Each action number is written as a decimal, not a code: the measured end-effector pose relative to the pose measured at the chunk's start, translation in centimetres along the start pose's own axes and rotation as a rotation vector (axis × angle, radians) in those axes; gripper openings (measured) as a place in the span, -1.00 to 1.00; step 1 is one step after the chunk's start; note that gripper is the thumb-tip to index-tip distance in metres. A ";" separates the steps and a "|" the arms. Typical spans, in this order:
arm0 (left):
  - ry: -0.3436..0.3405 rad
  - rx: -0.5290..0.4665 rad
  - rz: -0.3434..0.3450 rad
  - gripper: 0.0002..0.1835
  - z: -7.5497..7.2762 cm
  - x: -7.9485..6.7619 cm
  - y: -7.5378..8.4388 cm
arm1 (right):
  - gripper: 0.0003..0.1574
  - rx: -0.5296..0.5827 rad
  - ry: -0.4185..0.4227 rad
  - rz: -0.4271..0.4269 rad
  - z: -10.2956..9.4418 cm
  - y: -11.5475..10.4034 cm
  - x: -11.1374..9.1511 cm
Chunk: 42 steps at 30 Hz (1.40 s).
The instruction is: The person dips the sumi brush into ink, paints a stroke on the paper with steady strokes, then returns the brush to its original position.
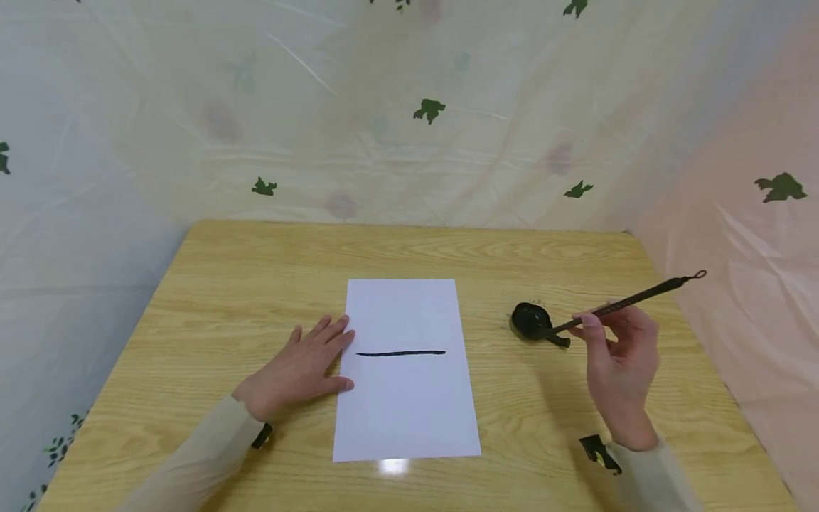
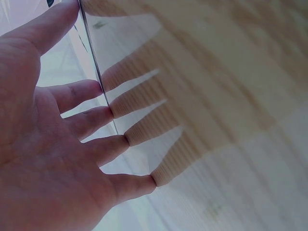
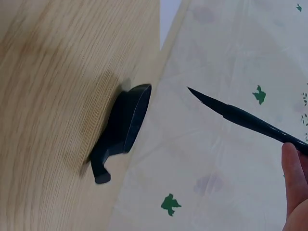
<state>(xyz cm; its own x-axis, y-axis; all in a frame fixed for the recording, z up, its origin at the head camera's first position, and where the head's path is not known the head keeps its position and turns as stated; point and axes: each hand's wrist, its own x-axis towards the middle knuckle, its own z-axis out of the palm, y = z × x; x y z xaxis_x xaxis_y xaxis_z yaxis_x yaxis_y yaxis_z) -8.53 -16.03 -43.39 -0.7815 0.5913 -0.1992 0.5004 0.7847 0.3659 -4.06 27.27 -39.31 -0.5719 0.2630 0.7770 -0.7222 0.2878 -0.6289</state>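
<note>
My right hand (image 1: 622,364) pinches a dark ink brush (image 1: 646,296) between thumb and fingers, its looped end pointing up to the right. In the head view the brush's lower end overlaps a small black ink dish (image 1: 530,320) with a short curved handle. The right wrist view shows the pointed black bristles (image 3: 206,98) in the air, apart from the dish. My left hand (image 1: 296,371) lies with spread fingers at the left edge of a white paper sheet (image 1: 404,412), fingertips on its margin. One black horizontal stroke (image 1: 401,353) crosses the sheet's middle.
Everything lies on a light wood-grain table (image 1: 256,263). Pale curtains (image 1: 358,142) with green leaf shapes hang behind it and at both sides. Small dark specks surround the ink dish.
</note>
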 end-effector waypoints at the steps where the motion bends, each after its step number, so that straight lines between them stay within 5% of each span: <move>1: 0.002 0.000 0.001 -0.12 0.0 0.0 0.0 | -0.52 -0.024 0.001 -0.007 -0.2 0.0 0.1; 17: -0.001 -0.003 -0.004 -0.11 0.0 0.0 0.0 | -0.55 -0.202 0.033 -0.072 -1.3 0.1 0.8; 28: -0.005 0.000 -0.008 -0.12 -0.1 -0.1 0.1 | -0.53 -0.452 -0.006 -0.160 -2.0 0.3 0.7; 37: 0.005 0.001 0.010 -0.12 -0.1 -0.2 0.0 | -0.53 -0.407 -0.098 -0.215 -1.9 -0.1 0.9; 42: 0.003 -0.002 0.010 -0.12 0.0 -0.2 0.0 | -0.47 -0.477 -0.150 -0.237 -2.3 0.1 0.5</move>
<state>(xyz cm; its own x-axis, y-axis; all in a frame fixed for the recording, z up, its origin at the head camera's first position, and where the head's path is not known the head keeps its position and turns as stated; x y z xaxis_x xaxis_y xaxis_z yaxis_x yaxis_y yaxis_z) -8.39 -16.16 -43.31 -0.7774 0.5987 -0.1926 0.5079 0.7783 0.3693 -3.58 29.54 -39.02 -0.4896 0.0163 0.8718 -0.6015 0.7175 -0.3512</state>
